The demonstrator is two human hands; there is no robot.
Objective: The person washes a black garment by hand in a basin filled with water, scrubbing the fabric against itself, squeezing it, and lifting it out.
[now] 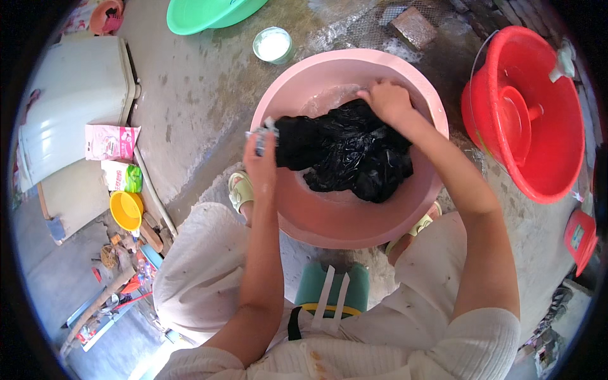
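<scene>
A wet black garment (351,147) lies bunched in a pink plastic basin (351,223) with a little soapy water in its bottom. My left hand (260,159) is at the basin's left rim, closed on the garment's left end. A crumpled grey-and-white piece (264,135) sticks out above those fingers; whether it belongs to the garment cannot be told. At the far right of the cloth, my right hand (392,100) grips its upper edge near the basin wall, the fingertips partly hidden.
A red bucket (546,175) with a red dipper (515,126) stands at right. Beyond the basin are a small tub of white stuff (273,45), a green basin (204,19) and a brick (412,27). Detergent bags (111,142) and a yellow bowl (126,210) are left.
</scene>
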